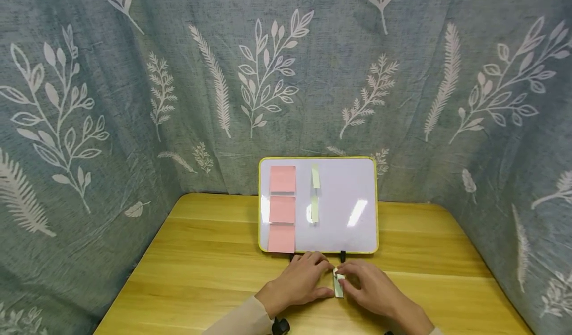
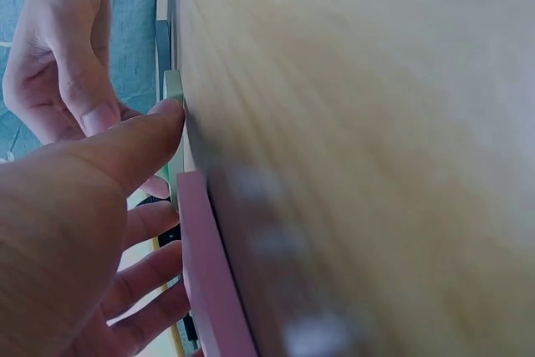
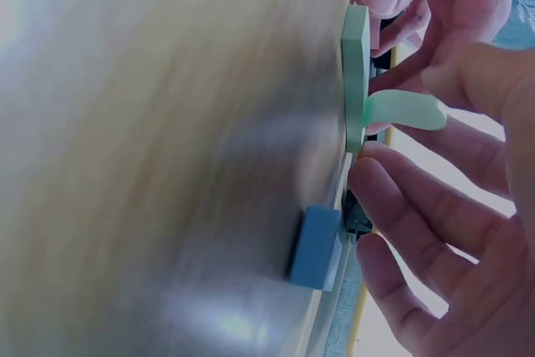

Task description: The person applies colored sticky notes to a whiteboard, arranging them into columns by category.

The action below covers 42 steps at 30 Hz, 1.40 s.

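A narrow pad of pale green sticky notes [image 3: 354, 64] lies on the table between the two hands. My left hand [image 1: 300, 279] holds the pad, thumb at its near end and fingertips at the far end. My right hand [image 1: 373, 285] pinches the top note [image 3: 410, 111], which curls up away from the pad in the right wrist view. A pink pad [image 2: 209, 277] lies beside the left fingers. Close to the right fingers is a blue pad [image 3: 315, 248]. In the head view the hands hide both of these pads.
Behind the hands stands a yellow-framed whiteboard [image 1: 339, 235] on black feet. Several pink notes [image 1: 282, 178] form a column on its left, with two narrow green notes [image 1: 316, 177] beside them. Patterned curtain [image 1: 286, 77] surrounds the wooden table [image 1: 201, 255].
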Available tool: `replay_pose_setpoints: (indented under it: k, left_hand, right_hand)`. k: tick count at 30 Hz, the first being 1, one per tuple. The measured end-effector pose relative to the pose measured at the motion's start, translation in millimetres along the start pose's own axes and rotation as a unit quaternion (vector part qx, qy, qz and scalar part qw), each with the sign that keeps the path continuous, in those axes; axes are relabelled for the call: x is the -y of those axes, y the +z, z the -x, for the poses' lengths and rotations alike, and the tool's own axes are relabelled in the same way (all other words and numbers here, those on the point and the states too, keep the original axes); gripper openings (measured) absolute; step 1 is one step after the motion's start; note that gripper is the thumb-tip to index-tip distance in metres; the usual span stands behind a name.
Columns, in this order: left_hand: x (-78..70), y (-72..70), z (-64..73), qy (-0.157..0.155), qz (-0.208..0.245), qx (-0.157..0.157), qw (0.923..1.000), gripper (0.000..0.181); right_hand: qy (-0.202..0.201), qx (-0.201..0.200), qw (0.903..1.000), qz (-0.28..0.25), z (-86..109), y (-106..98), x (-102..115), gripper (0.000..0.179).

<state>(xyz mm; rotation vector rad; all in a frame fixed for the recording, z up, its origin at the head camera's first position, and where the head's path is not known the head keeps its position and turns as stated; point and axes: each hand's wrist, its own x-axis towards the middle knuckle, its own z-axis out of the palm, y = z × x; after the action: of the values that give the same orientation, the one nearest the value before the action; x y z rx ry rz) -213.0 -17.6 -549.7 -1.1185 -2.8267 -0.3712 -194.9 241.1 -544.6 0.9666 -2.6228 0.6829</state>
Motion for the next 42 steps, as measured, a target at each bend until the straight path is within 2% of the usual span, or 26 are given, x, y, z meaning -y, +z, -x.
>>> replay_pose_setpoints:
  k: [8, 23, 31, 37, 42]
  left_hand:
    - [-0.3, -2.0, -0.9, -0.009, 0.007, 0.003, 0.9999, 0.058]
    - [-5.7, -3.1, -0.2, -0.039, 0.020, 0.009, 0.9990, 0.056]
    - [-7.9, -4.6, -1.0, -0.040, 0.026, 0.005, 0.9988, 0.052]
    - [-6.9, -3.1, -2.8, -0.038, 0.022, -0.001, 0.9990, 0.047]
    - [-7.2, -1.8, -4.2, -0.037, 0.016, -0.006, 0.9991, 0.045]
  right_hand:
    - [0.052, 0.026, 0.9977, -0.035, -7.6, -1, -2, 0.010]
    - [0.036, -0.010, 0.9975, -0.061, -11.8, 3, -1, 0.014]
    - [0.033, 0.013, 0.9941, -0.103, -10.2, 1, -3, 0.007]
    - [0.040, 0.031, 0.9925, -0.111, -8.7, 0, -7, 0.006]
    - [0.038, 0.030, 0.9925, -0.112, -8.6, -1, -6, 0.006]
